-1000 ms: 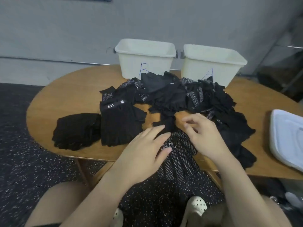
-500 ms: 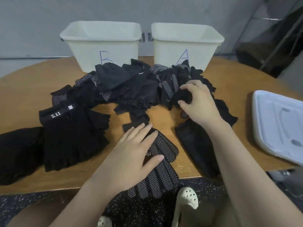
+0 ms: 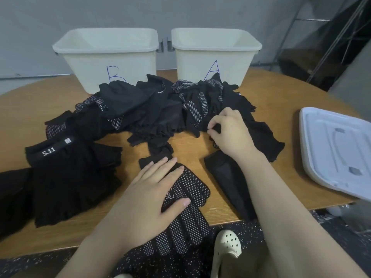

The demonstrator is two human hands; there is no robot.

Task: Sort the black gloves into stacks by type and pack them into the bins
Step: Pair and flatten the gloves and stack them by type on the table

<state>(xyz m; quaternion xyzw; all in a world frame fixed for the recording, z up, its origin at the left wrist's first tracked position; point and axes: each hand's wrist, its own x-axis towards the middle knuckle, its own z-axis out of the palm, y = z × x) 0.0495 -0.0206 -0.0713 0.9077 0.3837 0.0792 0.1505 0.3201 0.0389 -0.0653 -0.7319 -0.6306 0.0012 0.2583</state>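
Glove sorting on the tabletop (image 3: 271,101): our left hand flat, our right hand pinching.

At far left lies a stack of fingerless gloves (image 3: 66,177) marked 5.11. Our left hand (image 3: 152,189) rests with straight fingers on a dotted glove (image 3: 186,213) at the near edge. Behind it, the unsorted glove pile (image 3: 152,109) spreads in front of bin B (image 3: 108,57) and bin A (image 3: 214,55). Our right hand (image 3: 230,133) pinches a black glove at the pile's right side. A white lid (image 3: 337,149) lies at far right.

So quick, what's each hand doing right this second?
Left hand: open, fingers flat, pressing on the dotted glove.
Right hand: fingers curled, pinching a black glove at the edge of the pile.
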